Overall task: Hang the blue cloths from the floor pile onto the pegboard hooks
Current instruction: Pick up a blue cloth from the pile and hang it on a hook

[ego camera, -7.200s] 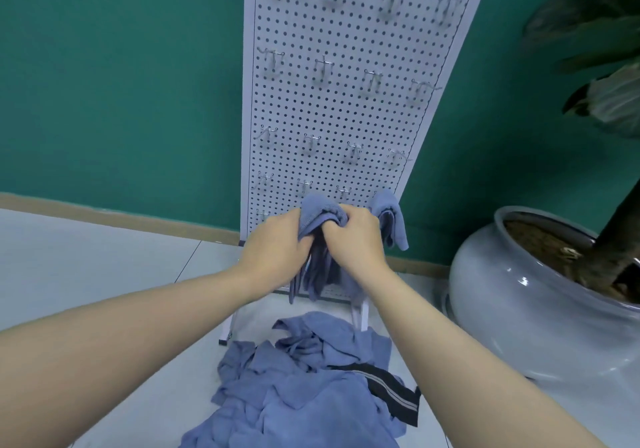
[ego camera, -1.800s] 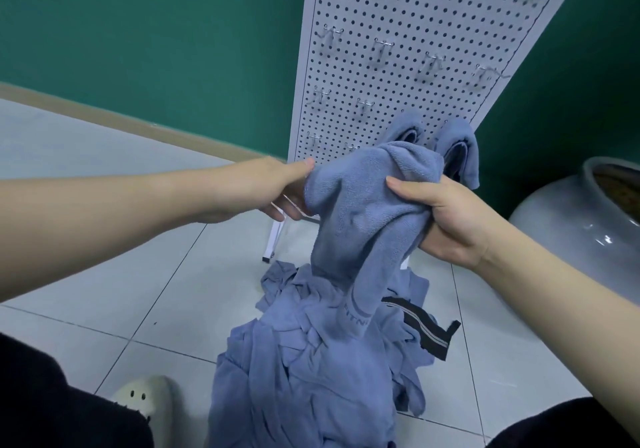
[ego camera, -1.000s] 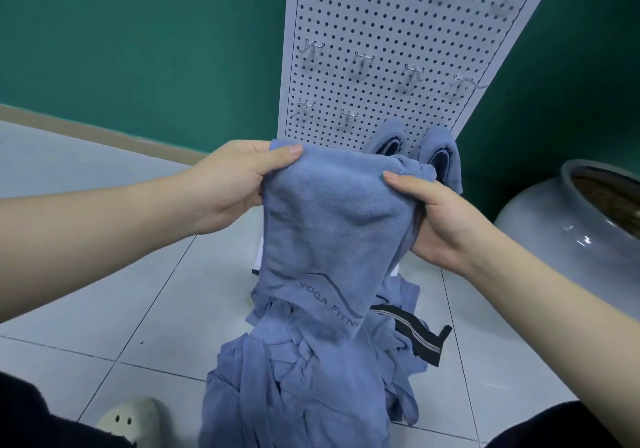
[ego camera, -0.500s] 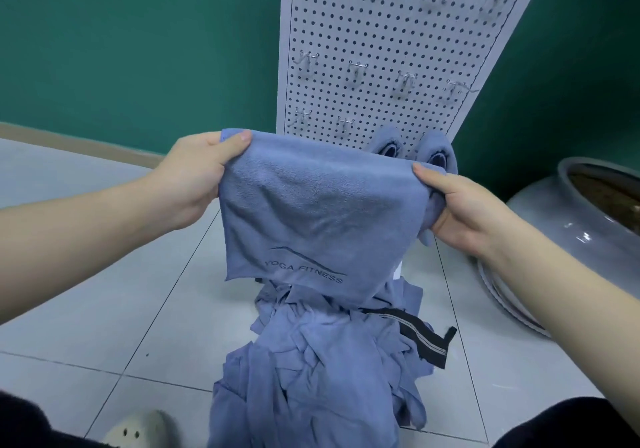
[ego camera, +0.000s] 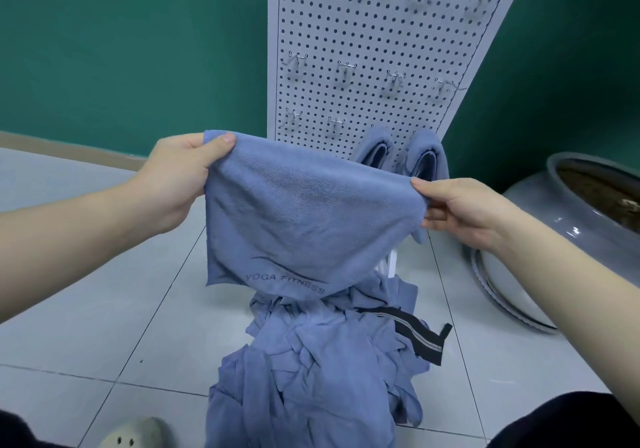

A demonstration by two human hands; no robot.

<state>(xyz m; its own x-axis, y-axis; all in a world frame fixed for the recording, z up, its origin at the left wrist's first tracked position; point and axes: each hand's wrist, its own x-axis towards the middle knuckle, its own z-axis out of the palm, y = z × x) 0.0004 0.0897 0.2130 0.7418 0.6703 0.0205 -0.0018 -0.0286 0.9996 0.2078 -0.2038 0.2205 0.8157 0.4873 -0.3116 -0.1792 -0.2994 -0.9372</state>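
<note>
I hold a blue cloth printed "YOGA FITNESS" spread out in front of me. My left hand pinches its upper left corner and my right hand pinches its upper right corner. Below it the pile of blue cloths lies on the tiled floor. Behind stands the white pegboard with several metal hooks. Two blue cloths hang on its lowest hooks, partly hidden by the one I hold.
A black strap with a grey stripe lies across the pile. A large grey planter pot stands to the right. A pale shoe shows at the bottom left. Green wall behind.
I lifted a cloth from the pile and pulled my hands apart, so the bunched cloth is now spread wide and flat between them.
</note>
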